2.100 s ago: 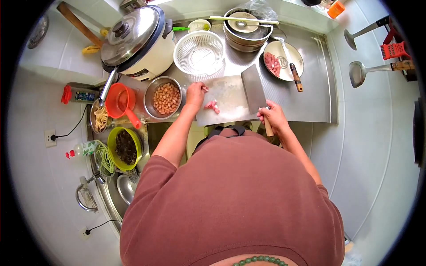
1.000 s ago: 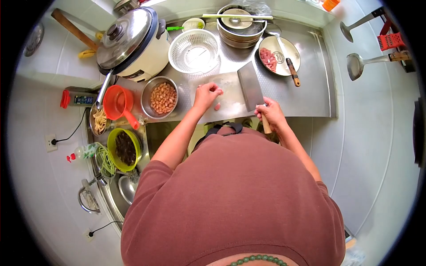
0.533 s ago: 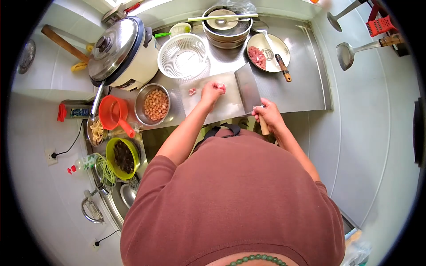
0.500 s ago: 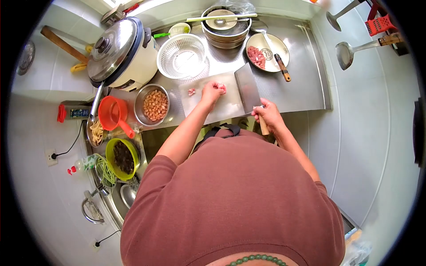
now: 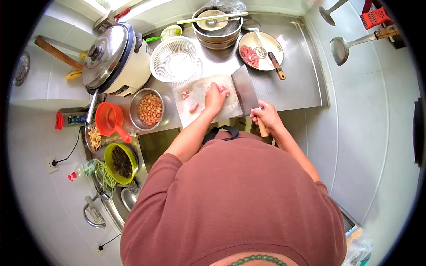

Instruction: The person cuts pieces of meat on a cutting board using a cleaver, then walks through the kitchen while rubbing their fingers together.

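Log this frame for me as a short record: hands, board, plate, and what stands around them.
Left hand: curled at a piece of meat, near the blade
Right hand: gripping the cleaver by its handle
Board: two separate meat pieces left of the left hand
Plate: cut meat, with a wooden-handled utensil lying across
Left of board: steel bowl of nuts or beans, then red dipper
Behind board: white basket
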`<state>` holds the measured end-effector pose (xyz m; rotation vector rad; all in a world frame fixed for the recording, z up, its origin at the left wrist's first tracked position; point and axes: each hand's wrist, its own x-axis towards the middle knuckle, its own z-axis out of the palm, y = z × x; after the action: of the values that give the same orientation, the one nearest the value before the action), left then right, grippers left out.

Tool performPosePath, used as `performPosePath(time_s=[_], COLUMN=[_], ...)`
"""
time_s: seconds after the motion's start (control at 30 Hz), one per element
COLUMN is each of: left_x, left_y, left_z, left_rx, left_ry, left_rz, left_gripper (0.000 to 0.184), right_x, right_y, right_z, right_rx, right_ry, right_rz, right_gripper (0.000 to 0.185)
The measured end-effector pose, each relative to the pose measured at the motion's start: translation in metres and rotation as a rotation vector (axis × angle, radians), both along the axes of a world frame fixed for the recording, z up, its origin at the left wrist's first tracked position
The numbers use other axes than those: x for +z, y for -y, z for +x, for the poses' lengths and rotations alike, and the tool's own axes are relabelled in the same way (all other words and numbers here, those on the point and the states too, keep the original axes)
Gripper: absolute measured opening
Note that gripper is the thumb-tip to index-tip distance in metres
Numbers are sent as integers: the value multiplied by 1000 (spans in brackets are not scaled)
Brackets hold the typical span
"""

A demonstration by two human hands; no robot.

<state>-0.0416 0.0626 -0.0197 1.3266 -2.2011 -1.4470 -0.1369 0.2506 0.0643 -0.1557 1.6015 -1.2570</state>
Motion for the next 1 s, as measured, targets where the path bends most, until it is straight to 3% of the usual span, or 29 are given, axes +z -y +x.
performPosePath(time_s=[0.13,0.23,0.33,0.43,0.63,0.83,0.93,1.0], left_x=[-11,-6,-10,-29,-36,-25,-33,-32], left_y=[3,9,17,11,3,-4,-3,-5], left_z=[13,22,25,24,33,34,32,34], left_rx=[26,-57,-406,-537,-601,-635,-610,-556], left_ry=[48,-29,-344,-360,-262,-187,-218,-184], left_rz=[-363,-343,-824,-695,-899,-993,-902,-709], left_gripper=[33,23,11,14,31,36,36,36], right_x=[1,1,0,-6,-1,4,2,-1], right_y=[0,2,4,4,9,13,16,13], right_z=[-1,0,0,-1,2,3,3,3], right_rx=[14,33,45,84,99,114,104,96], right_ry=[4,-7,-24,-11,-47,-56,-45,-48], right_rz=[-6,12,35,-19,29,53,23,3], right_gripper=[27,26,25,24,21,20,24,27])
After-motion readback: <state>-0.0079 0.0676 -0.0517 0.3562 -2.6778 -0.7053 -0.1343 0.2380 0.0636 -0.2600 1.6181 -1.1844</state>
